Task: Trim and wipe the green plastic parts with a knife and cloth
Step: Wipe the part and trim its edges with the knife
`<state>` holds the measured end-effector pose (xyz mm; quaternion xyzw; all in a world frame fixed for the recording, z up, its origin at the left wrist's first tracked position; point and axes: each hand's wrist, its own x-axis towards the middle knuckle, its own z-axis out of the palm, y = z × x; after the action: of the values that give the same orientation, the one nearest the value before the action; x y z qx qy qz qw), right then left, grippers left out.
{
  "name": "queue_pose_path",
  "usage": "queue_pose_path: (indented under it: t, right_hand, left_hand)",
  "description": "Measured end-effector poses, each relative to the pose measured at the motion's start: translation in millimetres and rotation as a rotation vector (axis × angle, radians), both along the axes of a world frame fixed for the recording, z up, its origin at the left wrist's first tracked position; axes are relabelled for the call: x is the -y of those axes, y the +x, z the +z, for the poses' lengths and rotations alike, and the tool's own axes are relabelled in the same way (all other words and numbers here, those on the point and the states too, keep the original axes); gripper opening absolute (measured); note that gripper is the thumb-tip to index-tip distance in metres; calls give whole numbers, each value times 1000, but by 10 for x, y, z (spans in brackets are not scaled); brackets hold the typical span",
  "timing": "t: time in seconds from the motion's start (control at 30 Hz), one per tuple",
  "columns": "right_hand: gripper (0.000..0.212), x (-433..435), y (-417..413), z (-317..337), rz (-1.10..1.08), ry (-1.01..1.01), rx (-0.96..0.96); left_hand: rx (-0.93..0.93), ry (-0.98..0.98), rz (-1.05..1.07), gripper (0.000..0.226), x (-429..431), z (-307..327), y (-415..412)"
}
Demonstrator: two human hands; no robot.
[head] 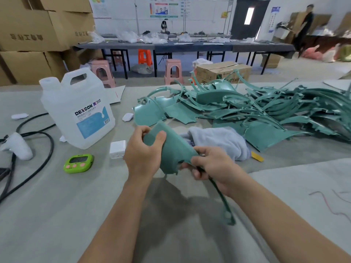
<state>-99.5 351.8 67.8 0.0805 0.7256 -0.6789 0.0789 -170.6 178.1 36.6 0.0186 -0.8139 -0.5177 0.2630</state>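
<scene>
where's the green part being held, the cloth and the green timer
held green part (171,150): head view, middle of its flat panel
cloth (218,140): head view, top of the bunched fabric
green timer (78,160): head view, its dark screen

Single head-worn wide-angle view, looking forward and down along both forearms onto the grey table (57,215). The left hand (143,156) and right hand (216,168), holding a green plastic part (171,149), sit close under the camera at mid-frame. The upper third runs nearly level across the room to a long dark bench (190,46) and a door (248,18) in the far wall.
</scene>
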Motion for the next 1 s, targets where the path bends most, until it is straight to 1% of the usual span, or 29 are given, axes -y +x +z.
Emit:
queue_pose_path:
  t: [0.07, 0.1, 0.13, 0.17, 0.2, 0.23, 0.27, 0.33, 0.47, 0.53, 0.57, 0.63, 0.7, 0.73, 0.77, 0.83, 0.87, 0.93, 1.0]
  right_hand:
    - [26, -136, -14, -30, -37, -151, 68]
    - [27, -188, -15, -53, -56, -226, 94]
    - [27, -235, -10, -70, -70, -290, 108]
    - [27, -277, -4, -83, -82, -342, 108]
    - [27, -311, 7, -84, -89, -385, 102]
    - [26, -330, 29, -75, -90, -420, 99]
    - [24, -343, 53, -75, -92, -444, 103]
    - [20, -378, 117, -68, -113, -417, 120]
    - [21, -575, 354, 0, -170, -130, 75]
    - [20, -728, 548, 62, -192, -68, 47]
    - [19, -817, 671, 93, -206, -79, 36]
    - [17, -1024, 946, 115, -240, -174, 18]
    - [22, -1302, 1320, 96, -311, -313, 6]
    - [28, -1448, 1521, 71, -351, -359, -1]
    - [33, -1590, 1735, 43, -400, -381, -8]
    - [31, -1848, 2187, -39, -522, -360, -16]
    - [27, -1965, 2421, -94, -587, -330, -14]
    - [25, -2174, 2911, -222, -725, -260, 0]
    - [28, -2337, 3388, -392, -854, -213, 35]
  left_hand:
    - [34, -33, 3, 43, -14, -29, 21]
    - [62, 17, 4, 53, -28, -30, 37]
    - [117, 145, -24, 59, -53, -26, 58]
    - [203, 338, -105, 57, -102, -8, 90]
    - [296, 518, -237, 48, -176, 1, 119]
    - [375, 625, -379, 38, -266, 7, 168]
    - [423, 636, -483, 30, -356, 19, 238]
    - [420, 588, -558, 21, -517, 74, 380]
    - [344, 557, -562, 15, -771, 235, 583]
    - [324, 549, -572, 13, -938, 312, 718]
    - [317, 531, -572, 18, -1034, 338, 797]
    - [304, 463, -550, 27, -1242, 361, 959]
    - [310, 421, -544, 23, -1496, 357, 1163]
    - [338, 420, -571, 18, -1635, 359, 1284]
    - [385, 412, -614, 19, -1788, 350, 1410]
    - [479, 346, -698, 36, -2147, 294, 1662]
    - [516, 324, -740, 38, -2335, 251, 1799]
    - [606, 333, -834, 30, -2707, 161, 2105]
    - [710, 291, -929, 15, -3050, 50, 2421]
